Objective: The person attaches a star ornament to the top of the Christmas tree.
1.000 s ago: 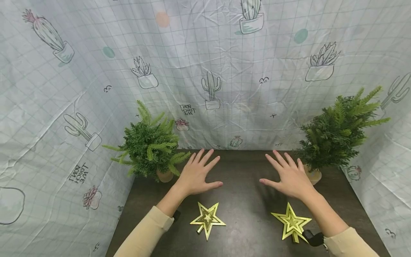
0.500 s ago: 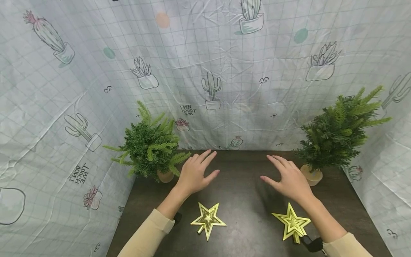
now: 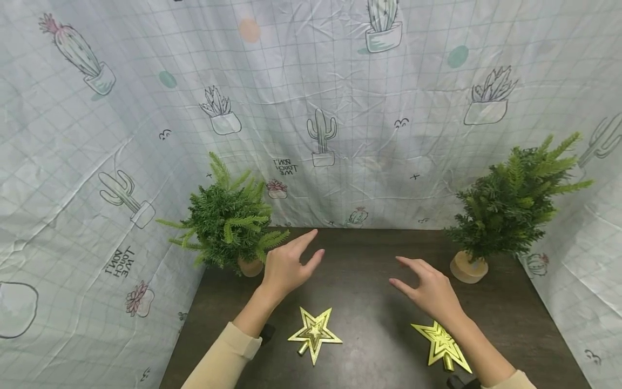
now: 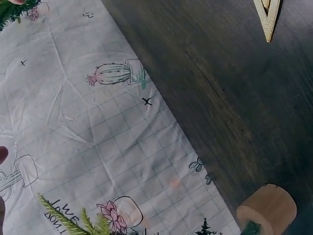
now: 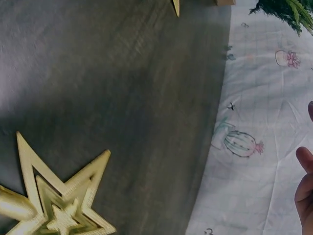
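Two gold star tree toppers lie on the dark table: the left star (image 3: 315,334) in the middle and the right star (image 3: 442,346), partly covered by my right forearm. My left hand (image 3: 288,266) hovers over the table beside the left small artificial tree (image 3: 225,221), holding nothing, thumb apart from the fingers. Beyond the right star, my right hand (image 3: 432,286) is likewise raised, fingers loosely bent, nothing held. The right small artificial tree (image 3: 515,200) stands behind it on a round wooden base (image 3: 468,267). In the right wrist view a star (image 5: 63,196) shows close up.
A white cloth (image 3: 350,108) printed with cacti and a grid hangs behind the table and along both sides. The dark wooden table (image 3: 364,346) reaches back to it. The left tree's wooden base (image 4: 269,208) appears in the left wrist view.
Both hands have drawn back toward the person, the right one further. Their spread fingers have come together and bent loosely. The stars and trees have stayed put.
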Demonstrator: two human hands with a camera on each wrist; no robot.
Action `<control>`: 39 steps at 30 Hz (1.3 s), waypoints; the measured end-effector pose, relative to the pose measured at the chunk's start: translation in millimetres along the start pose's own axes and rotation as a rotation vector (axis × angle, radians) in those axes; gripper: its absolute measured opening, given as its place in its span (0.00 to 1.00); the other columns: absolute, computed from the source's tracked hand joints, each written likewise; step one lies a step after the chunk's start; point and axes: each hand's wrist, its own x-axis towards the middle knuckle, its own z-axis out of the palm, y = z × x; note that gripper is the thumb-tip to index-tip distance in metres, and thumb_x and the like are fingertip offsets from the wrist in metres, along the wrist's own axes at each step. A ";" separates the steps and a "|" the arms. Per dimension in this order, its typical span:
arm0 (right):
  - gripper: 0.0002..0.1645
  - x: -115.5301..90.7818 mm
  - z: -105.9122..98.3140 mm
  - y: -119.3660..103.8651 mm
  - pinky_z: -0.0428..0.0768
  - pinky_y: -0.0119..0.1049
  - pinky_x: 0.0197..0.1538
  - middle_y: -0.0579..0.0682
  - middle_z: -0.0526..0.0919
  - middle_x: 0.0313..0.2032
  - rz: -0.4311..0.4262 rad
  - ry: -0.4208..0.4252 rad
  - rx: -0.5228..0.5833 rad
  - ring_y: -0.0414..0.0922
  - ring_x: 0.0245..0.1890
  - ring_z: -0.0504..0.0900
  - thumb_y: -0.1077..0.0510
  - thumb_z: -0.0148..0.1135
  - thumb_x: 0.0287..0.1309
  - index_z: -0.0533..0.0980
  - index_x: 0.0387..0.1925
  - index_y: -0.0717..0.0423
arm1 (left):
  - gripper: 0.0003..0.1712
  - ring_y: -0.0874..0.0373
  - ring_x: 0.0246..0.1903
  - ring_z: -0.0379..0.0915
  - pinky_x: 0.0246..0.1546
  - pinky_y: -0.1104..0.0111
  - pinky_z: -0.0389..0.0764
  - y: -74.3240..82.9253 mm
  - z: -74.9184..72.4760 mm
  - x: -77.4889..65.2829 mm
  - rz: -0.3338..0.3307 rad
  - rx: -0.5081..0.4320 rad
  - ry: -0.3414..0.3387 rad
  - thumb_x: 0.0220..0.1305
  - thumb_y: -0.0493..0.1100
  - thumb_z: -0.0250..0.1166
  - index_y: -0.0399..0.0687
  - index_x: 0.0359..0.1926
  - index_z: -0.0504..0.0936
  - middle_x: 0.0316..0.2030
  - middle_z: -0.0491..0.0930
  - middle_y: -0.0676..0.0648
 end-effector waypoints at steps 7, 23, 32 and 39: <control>0.37 -12.1 17.1 -9.1 0.84 0.55 0.41 0.52 0.87 0.47 0.030 -0.036 0.047 0.54 0.45 0.87 0.51 0.83 0.51 0.80 0.62 0.54 | 0.26 0.58 0.25 0.85 0.11 0.74 0.60 0.0 -8.3 2.6 -0.009 -0.012 0.074 0.70 0.55 0.68 0.51 0.64 0.84 0.52 0.88 0.49; 0.34 -29.4 56.3 -33.7 0.83 0.54 0.45 0.47 0.87 0.44 0.094 -0.142 0.102 0.52 0.45 0.87 0.46 0.82 0.52 0.82 0.60 0.52 | 0.24 0.61 0.12 0.71 0.10 0.73 0.55 -9.8 -35.7 9.0 -0.109 0.022 0.190 0.71 0.55 0.67 0.49 0.61 0.86 0.49 0.89 0.48; 0.33 -38.0 83.9 -39.2 0.83 0.53 0.47 0.45 0.87 0.42 0.063 -0.139 0.136 0.49 0.45 0.87 0.46 0.83 0.49 0.84 0.56 0.52 | 0.24 0.56 0.16 0.78 0.10 0.70 0.59 -17.8 -53.1 12.0 -0.169 0.067 0.255 0.72 0.55 0.66 0.49 0.62 0.86 0.50 0.88 0.46; 0.32 -44.2 94.9 -44.3 0.83 0.53 0.45 0.43 0.88 0.41 0.055 -0.154 0.159 0.48 0.44 0.87 0.45 0.84 0.49 0.85 0.55 0.50 | 0.24 0.56 0.11 0.72 0.09 0.69 0.57 -25.5 -69.0 14.5 -0.202 0.077 0.308 0.71 0.54 0.67 0.48 0.61 0.86 0.51 0.88 0.44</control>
